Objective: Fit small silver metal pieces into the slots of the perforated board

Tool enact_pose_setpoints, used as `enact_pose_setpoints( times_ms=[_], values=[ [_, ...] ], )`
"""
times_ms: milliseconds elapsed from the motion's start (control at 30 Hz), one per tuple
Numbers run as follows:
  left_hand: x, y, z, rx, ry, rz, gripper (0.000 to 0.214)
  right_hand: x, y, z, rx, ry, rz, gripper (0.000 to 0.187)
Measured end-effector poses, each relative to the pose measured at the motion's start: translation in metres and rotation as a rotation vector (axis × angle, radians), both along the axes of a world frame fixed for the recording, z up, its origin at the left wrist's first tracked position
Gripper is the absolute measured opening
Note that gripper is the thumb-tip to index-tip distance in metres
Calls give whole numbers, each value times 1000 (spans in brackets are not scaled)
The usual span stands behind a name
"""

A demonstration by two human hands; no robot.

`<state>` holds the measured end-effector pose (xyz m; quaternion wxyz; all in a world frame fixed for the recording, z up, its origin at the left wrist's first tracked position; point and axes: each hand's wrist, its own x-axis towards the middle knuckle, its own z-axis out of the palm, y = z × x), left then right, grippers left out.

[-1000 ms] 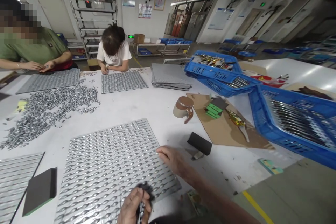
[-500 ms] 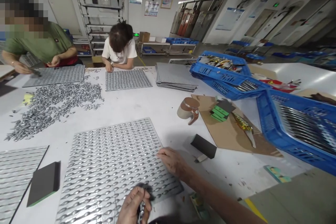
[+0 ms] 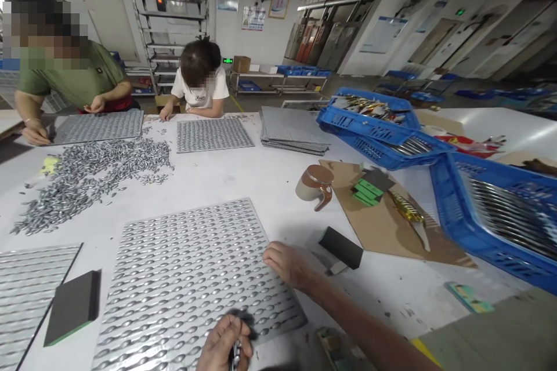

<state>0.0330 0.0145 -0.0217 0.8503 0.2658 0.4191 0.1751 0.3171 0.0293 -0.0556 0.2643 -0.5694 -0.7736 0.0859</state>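
Observation:
A grey moulded tray (image 3: 187, 278) full of small silver fish-shaped pieces lies on the white table in front of me. My right hand (image 3: 289, 264) rests on the tray's right edge with its fingers curled down onto it. My left hand (image 3: 224, 348), at the bottom edge of the view, is closed round a thin shiny metal piece with a dark smudgy tuft (image 3: 246, 320) above it. A black sanding block (image 3: 342, 247) lies just right of my right hand.
A dark block with a green underside (image 3: 72, 307) lies left of the tray. A heap of loose silver pieces (image 3: 87, 177) covers the left table. Two people work at trays across the table. Blue crates (image 3: 487, 208), a brown tape dispenser (image 3: 314, 184) and cardboard (image 3: 383, 220) stand at right.
The view has shifted slightly; my hands have stayed where they were. The person in green at far left has moved one hand out along their tray.

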Motion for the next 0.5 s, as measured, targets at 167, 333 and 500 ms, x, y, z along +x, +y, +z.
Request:
enact_pose_setpoints(
  times_ms=[167, 333, 500],
  values=[
    [0, 0, -14, 25, -69, 23, 65, 4, 1, -6, -18, 25, -40, 20],
    [2, -2, -12, 0, -38, 39, 62, 1, 0, -8, -58, 58, -51, 20],
    [3, -2, -10, 8, -42, 23, 64, -1, 2, 2, -108, 58, -50, 20]
  ],
)
